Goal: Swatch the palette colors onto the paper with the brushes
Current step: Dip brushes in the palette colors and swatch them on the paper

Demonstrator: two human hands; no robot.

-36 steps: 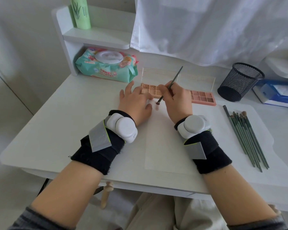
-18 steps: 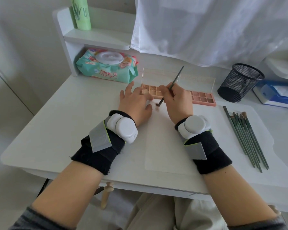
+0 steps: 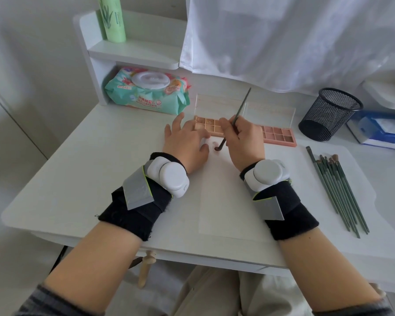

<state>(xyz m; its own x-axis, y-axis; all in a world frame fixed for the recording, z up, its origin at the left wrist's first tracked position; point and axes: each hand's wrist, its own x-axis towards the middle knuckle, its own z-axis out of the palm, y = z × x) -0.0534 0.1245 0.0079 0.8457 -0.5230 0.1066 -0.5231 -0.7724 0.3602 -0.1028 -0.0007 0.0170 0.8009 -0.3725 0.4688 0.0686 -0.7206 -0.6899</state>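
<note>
My right hand (image 3: 244, 142) grips a thin dark green brush (image 3: 240, 112) like a pen, its tip pressed on the white paper (image 3: 224, 201) beside a small pinkish swatch (image 3: 215, 145). My left hand (image 3: 185, 144) lies flat with fingers spread on the paper's top left corner and touches the pink palette (image 3: 278, 135). The palette lies open behind both hands, its clear lid standing up; my hands hide its middle.
Several green brushes (image 3: 338, 190) lie in a row on the desk at the right. A black mesh cup (image 3: 328, 114) and a blue tissue box (image 3: 383, 131) stand at the far right. A wet-wipes pack (image 3: 146, 92) sits behind, under a shelf with a green bottle (image 3: 112, 17).
The brush tip has shifted slightly over the top of the paper and a faint pinkish mark shows there. My left hand has stayed in place.
</note>
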